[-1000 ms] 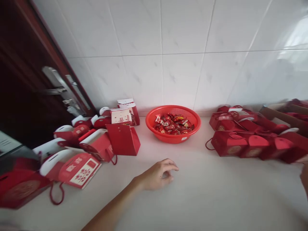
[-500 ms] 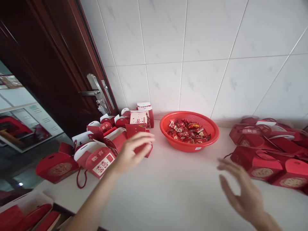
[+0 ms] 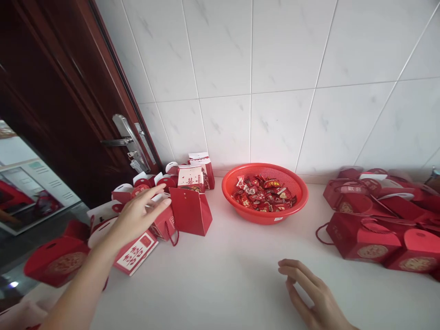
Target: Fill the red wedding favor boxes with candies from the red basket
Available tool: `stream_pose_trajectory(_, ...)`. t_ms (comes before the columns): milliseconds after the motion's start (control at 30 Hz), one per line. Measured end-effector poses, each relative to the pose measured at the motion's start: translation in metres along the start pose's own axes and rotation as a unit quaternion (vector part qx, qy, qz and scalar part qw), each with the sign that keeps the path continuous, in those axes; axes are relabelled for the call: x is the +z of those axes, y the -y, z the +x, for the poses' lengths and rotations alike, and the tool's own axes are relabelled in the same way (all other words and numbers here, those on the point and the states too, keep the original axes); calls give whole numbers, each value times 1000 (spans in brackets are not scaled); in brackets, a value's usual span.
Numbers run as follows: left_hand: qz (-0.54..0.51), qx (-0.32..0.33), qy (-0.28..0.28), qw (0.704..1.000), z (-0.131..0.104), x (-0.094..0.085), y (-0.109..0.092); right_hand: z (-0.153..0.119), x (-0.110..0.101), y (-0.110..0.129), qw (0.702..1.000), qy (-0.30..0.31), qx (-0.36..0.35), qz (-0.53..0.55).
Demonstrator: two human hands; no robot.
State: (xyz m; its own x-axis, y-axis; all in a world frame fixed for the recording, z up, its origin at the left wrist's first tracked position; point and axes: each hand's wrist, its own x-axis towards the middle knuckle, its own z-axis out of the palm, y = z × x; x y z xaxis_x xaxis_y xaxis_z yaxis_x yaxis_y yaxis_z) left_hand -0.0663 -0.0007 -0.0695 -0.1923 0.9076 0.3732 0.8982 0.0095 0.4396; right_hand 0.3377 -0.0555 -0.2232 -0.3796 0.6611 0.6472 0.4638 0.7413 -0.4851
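Note:
Above the cluster of red gift boxes on the left, my left hand (image 3: 139,213) reaches out with thumb and fingers apart, holding nothing that I can see. Just beyond its fingertips stands a plain red box (image 3: 190,211). Partly behind the forearm is a box with a white panel (image 3: 135,252) and red characters. Over the white tabletop (image 3: 223,279), my right hand (image 3: 311,291) hovers with loosely curved fingers, thumb apart and nothing in it. A red plastic basket (image 3: 240,212) of wrapped candies (image 3: 263,192) sits near the wall, beyond both hands.
Closed red boxes (image 3: 364,236) with cord handles are massed on the right. At the far left, a red box (image 3: 57,261) stands by the table's edge. Behind it is a dark wooden door (image 3: 68,91) with a metal handle (image 3: 117,142). A tiled wall (image 3: 282,123) closes off the back.
My left hand has moved left, from near the plain red box to over the other boxes. My right hand has come left and closer to me. The view has shifted slightly.

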Motion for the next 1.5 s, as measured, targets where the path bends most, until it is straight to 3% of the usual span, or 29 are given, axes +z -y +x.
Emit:
stream_pose_trajectory(167, -3, 6, 9, 1000, 11, 24, -21, -2, 2, -2, 1000, 19, -6, 4)
stream_pose_trajectory(333, -4, 52, 33, 998, 16, 36, -29, -4, -1, -4, 1000, 26, 10, -7)
stream_pose_trajectory(500, -102, 115, 145, 977, 7, 37, -40, -3, -3, -4, 999, 23, 45, 17)
stream_pose_trajectory(667, -170, 156, 192, 954, -5, 44, -78, -1, -2, -1, 990, 30, 122, 62)
stream_pose_trajectory(800, -213, 248, 239, 914, -11, 54, -115, 4, 3, 3, 967, 79, 207, 122)
stream_pose_trajectory(967, -289, 334, 329, 835, -14, 71, -146, 15, 12, 3, 940, 95, 260, 200)
stream_pose_trajectory(1067, -352, 274, 416, 793, -11, 86, -150, 20, 15, -1, 933, 101, 243, 244)
stream_pose_trajectory(1167, -403, 144, 497, 755, -5, 102, -145, 23, 15, -5, 934, 105, 230, 251)
stream_pose_trajectory(1267, -427, 58, 519, 738, 2, 112, -140, 25, 19, -8, 940, 90, 231, 236)
stream_pose_trajectory(1333, -427, 58, 510, 744, 8, 112, -139, 26, 24, -11, 942, 83, 230, 230)
stream_pose_trajectory(1500, -376, 140, 513, 759, 21, 95, -137, 24, 31, -16, 937, 77, 230, 251)
